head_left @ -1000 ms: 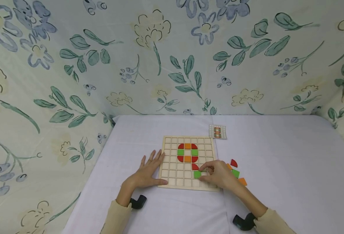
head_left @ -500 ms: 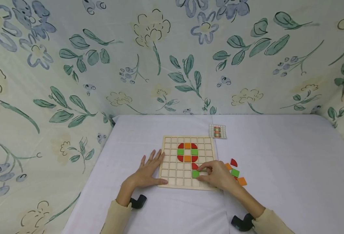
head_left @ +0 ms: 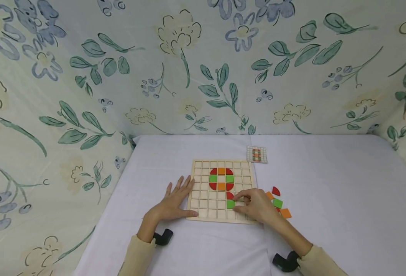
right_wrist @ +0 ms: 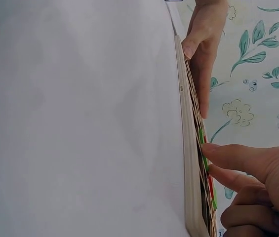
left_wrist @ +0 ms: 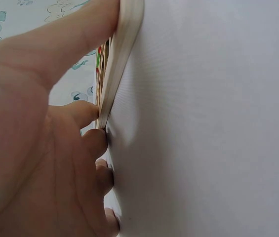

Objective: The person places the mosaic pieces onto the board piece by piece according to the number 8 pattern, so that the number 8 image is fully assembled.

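A wooden grid board (head_left: 203,205) lies on the white cloth, with red, orange and green tiles forming a ring in its cells. Below the ring sit a red quarter-round tile (head_left: 229,195) and a green square tile (head_left: 230,204). My right hand (head_left: 258,205) pinches the green tile at its right side with thumb and index finger; the right wrist view shows both fingertips on the green edge (right_wrist: 204,148), other fingers curled. My left hand (head_left: 171,203) spreads along the board's left edge, thumb on its front corner; in the left wrist view the thumb (left_wrist: 80,37) touches the wooden rim (left_wrist: 124,44).
Right of the board lies a loose group of tiles: a red one (head_left: 276,191), a green one (head_left: 277,203), orange ones (head_left: 285,213). A small pattern card (head_left: 257,155) lies by the board's back right corner. Flowered cloth (head_left: 189,69) hangs behind the table.
The green square tile has shifted slightly left and now sits in the cell below the red tile. My right hand moved slightly left with it. My left hand stays where it was.
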`<state>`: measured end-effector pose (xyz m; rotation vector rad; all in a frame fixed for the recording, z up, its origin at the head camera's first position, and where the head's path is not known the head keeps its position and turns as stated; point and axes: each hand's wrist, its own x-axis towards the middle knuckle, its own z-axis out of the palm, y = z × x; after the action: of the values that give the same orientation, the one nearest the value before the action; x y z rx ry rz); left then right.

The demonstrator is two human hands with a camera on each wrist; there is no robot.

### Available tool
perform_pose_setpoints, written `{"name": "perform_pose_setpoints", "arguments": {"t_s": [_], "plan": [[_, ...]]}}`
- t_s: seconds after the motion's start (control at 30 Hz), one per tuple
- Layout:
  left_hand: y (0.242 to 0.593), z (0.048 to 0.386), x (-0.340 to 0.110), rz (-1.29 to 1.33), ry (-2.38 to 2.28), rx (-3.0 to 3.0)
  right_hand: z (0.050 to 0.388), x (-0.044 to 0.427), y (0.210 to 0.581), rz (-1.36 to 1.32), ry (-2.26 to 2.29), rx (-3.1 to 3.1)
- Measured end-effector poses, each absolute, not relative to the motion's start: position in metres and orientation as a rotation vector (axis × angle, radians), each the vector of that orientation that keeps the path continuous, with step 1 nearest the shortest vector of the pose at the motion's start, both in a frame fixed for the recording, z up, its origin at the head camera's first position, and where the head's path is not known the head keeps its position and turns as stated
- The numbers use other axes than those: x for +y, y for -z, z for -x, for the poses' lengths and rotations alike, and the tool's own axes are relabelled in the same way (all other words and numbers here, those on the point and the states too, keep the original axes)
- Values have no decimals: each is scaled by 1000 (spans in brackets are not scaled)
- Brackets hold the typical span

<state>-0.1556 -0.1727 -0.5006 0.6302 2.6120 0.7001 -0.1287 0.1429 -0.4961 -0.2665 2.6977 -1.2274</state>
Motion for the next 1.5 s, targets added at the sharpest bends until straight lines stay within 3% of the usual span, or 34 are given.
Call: {"name": "perform_pose_setpoints", "arguments": {"t_s": [0.37, 1.0, 1.5], "plan": [[502, 157, -173, -633, -703, 2617, 130, 152, 495, 220, 1287, 2667], [505, 157, -173, -628, -705, 2617, 112, 253, 481, -102, 1089, 2897], [504, 156, -174, -642, -728, 2611, 139, 265, 490, 126, 1047, 2866]]}}
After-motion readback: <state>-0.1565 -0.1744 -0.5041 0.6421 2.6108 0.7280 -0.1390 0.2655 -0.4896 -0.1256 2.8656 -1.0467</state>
